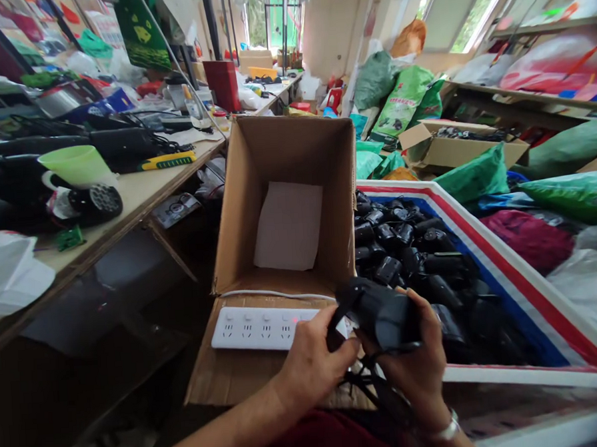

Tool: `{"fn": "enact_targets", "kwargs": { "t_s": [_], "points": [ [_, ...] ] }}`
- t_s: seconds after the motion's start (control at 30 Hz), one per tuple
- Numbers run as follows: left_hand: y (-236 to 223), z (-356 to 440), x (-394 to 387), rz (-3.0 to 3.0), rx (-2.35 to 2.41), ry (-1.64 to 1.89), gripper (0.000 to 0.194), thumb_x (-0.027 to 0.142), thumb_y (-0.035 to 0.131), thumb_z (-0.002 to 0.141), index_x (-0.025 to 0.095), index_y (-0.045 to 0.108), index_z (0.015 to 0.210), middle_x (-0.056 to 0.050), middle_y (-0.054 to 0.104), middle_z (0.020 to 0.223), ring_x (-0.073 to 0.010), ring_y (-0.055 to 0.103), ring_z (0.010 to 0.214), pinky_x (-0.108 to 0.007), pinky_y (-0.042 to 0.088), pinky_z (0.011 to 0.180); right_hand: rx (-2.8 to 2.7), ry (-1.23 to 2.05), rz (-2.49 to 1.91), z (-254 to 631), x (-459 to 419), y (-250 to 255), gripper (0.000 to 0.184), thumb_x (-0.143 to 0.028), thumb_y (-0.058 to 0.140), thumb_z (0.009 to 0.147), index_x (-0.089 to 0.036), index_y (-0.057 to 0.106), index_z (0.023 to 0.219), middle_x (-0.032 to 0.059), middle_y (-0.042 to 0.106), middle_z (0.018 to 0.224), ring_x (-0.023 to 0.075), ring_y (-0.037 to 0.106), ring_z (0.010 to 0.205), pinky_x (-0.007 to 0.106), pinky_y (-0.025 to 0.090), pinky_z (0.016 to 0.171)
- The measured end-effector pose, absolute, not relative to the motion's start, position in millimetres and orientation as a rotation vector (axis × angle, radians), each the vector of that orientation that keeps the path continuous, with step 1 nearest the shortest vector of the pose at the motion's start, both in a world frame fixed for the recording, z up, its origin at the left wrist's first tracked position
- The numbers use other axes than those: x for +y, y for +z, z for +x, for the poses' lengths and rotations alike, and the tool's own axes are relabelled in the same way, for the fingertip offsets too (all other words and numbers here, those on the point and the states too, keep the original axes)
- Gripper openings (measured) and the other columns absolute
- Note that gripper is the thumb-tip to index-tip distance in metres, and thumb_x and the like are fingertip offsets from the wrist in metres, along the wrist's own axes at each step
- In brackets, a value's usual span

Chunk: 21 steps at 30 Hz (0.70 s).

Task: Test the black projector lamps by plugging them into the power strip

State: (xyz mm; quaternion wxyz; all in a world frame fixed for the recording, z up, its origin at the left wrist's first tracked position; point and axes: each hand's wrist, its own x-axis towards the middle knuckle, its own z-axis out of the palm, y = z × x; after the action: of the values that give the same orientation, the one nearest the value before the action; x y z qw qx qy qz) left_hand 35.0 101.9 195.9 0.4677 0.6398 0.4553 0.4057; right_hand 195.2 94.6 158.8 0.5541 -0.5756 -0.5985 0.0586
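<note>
2 bare forearms (229, 427) reach forward; the left hand (310, 356) bends inward, thumb extended, near the cupped right hand (420, 370).

At nine o'clock a wooden workbench (151, 182) carries a pale green cup (78, 167), a yellow-and-green tool (168, 161) at the cup's three o'clock, a black round-ended part (102, 202) just beside the cup at its five o'clock, a small green circuit board (70, 239) and, nearest the lower edge, something white and crumpled (13, 272). Between six and seven o'clock, a cardboard flap (246, 376) bears a white power strip (254, 329). Toward four o'clock, a red-white-and-blue-edged bin (523, 258) holds heaped black devices (415, 264).
</note>
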Motion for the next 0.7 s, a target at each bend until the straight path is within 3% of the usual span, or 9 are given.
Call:
{"fn": "enact_targets", "kwargs": {
  "t_s": [0.1, 0.2, 0.3, 0.37, 0.47, 0.53, 0.63, 0.7],
  "points": [
    [199.9, 38.4, 110.1, 1.543, 1.204, 0.993, 0.023, 0.027, 0.066, 0.070, 0.015, 0.062, 0.089, 0.000, 0.062, 0.069, -0.0137, 0.055, 0.062, -0.024, 0.041, 0.056, -1.367, 0.358, -1.336, 193.9, 110.7, 159.9, 0.086, -0.031, 0.074, 0.059, -0.021, 0.032, 0.133, 0.0109, 0.045, 0.127, 0.0285, 0.047, 0.113, 0.045, 0.035, 0.100],
    [205.4, 31.6, 123.5, 1.421, 1.203, 0.997, 0.022, 0.028, 0.065, 0.070, 0.015, 0.058, 0.087, 0.001, 0.060, 0.065, -0.0135, 0.056, 0.058, -0.024, 0.042, 0.052, -1.278, 0.962, -1.132, 206.7, 114.6, 160.8, 0.094, -0.033, 0.071, 0.066, -0.023, 0.015, 0.141, 0.0125, 0.040, 0.134, 0.0268, 0.045, 0.118, 0.043, 0.038, 0.098],
    [212.4, 20.0, 134.8, 1.318, 1.175, 1.053, 0.024, 0.030, 0.064, 0.071, 0.016, 0.055, 0.089, 0.002, 0.058, 0.062, -0.0126, 0.057, 0.053, -0.023, 0.044, 0.049, -1.259, 1.493, -0.916, 220.2, 102.7, 152.7, 0.077, -0.035, 0.069, 0.073, -0.027, 0.028, 0.137, 0.0107, 0.045, 0.129, 0.0253, 0.047, 0.115, 0.039, 0.043, 0.091],
    [216.7, 14.9, 137.9, 1.271, 1.169, 1.104, 0.025, 0.029, 0.067, 0.069, 0.016, 0.054, 0.086, 0.003, 0.057, 0.064, -0.0121, 0.058, 0.053, -0.023, 0.047, 0.049, -1.395, 1.659, -0.886, 218.0, 92.3, 140.8, 0.078, -0.034, 0.076, 0.066, -0.026, 0.036, 0.133, 0.0085, 0.054, 0.113, 0.0227, 0.054, 0.100, 0.034, 0.046, 0.081],
    [220.8, 15.7, 135.5, 1.168, 1.145, 1.114, 0.026, 0.028, 0.068, 0.068, 0.015, 0.053, 0.085, 0.002, 0.058, 0.066, -0.0116, 0.059, 0.051, -0.023, 0.050, 0.048, -1.577, 1.535, -1.041, 190.5, 84.1, 118.9, 0.083, -0.035, 0.081, 0.060, -0.022, 0.039, 0.130, 0.0037, 0.058, 0.091, 0.0166, 0.053, 0.073, 0.028, 0.045, 0.063],
    [222.2, 19.8, 131.1, 1.136, 1.137, 1.086, 0.027, 0.027, 0.068, 0.068, 0.015, 0.054, 0.087, 0.002, 0.059, 0.066, -0.0115, 0.060, 0.050, -0.022, 0.051, 0.046, -1.618, 1.309, -1.204, 164.1, 84.3, 107.0, 0.063, -0.036, 0.076, 0.065, -0.018, 0.049, 0.119, 0.0042, 0.060, 0.087, 0.0166, 0.052, 0.069, 0.028, 0.044, 0.060],
    [223.0, 21.4, 126.6, 1.135, 1.148, 1.076, 0.026, 0.025, 0.069, 0.069, 0.014, 0.055, 0.088, 0.003, 0.059, 0.062, -0.0101, 0.059, 0.048, -0.019, 0.049, 0.045, -1.734, 1.142, -1.325, 138.6, 86.6, 97.8, 0.018, -0.034, 0.060, 0.079, -0.016, 0.061, 0.083, 0.0040, 0.062, 0.075, 0.0178, 0.055, 0.068, 0.029, 0.044, 0.062],
    [222.4, 12.4, 127.8, 1.147, 1.174, 1.122, 0.026, 0.026, 0.069, 0.068, 0.014, 0.056, 0.088, 0.004, 0.058, 0.060, -0.0095, 0.059, 0.048, -0.017, 0.047, 0.044, -1.791, 1.163, -1.314, 140.9, 87.4, 97.2, 0.020, -0.032, 0.053, 0.083, -0.016, 0.060, 0.072, 0.0035, 0.062, 0.069, 0.0166, 0.055, 0.063, 0.028, 0.044, 0.058]
  ]
}}
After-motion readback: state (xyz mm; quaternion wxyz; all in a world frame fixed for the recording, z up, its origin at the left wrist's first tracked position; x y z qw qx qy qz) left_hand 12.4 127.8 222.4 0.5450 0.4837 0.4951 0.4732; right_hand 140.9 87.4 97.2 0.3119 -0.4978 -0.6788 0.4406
